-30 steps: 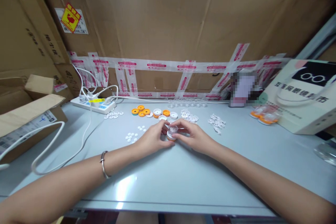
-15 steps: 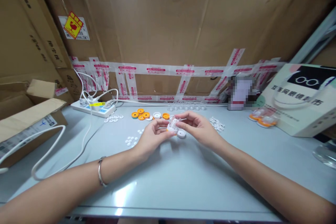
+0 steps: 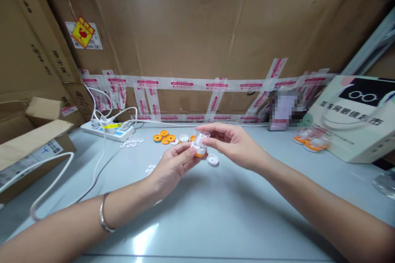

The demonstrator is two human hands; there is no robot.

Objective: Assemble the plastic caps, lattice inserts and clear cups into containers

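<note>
My left hand [image 3: 175, 165] is closed around a small round white-and-orange base [image 3: 200, 152], thumb on its near side. On top of that base stands a clear plastic cup [image 3: 202, 134], slightly tilted, with small white parts visible inside. My right hand [image 3: 236, 143] closes thumb and fingers on the cup from the right. A white round cap [image 3: 212, 160] lies on the table just below the hands. Behind my left hand are several orange round caps [image 3: 165, 137] and a white one [image 3: 183, 138]. Small white discs [image 3: 150, 169] lie partly hidden by my left forearm.
More white discs [image 3: 132, 142] lie by a white power strip [image 3: 108, 130]; its cable loops over the table's left. An open cardboard box [image 3: 37, 156] stands left. At right are a printed paper bag [image 3: 352, 119], finished-looking clear-and-orange pieces [image 3: 311, 139] and a blurred phone-like object [image 3: 284, 111].
My right hand has shifted left and now covers more of the clear cup. Both hands have turned the piece more upright toward me. The white cap below is now uncovered.
</note>
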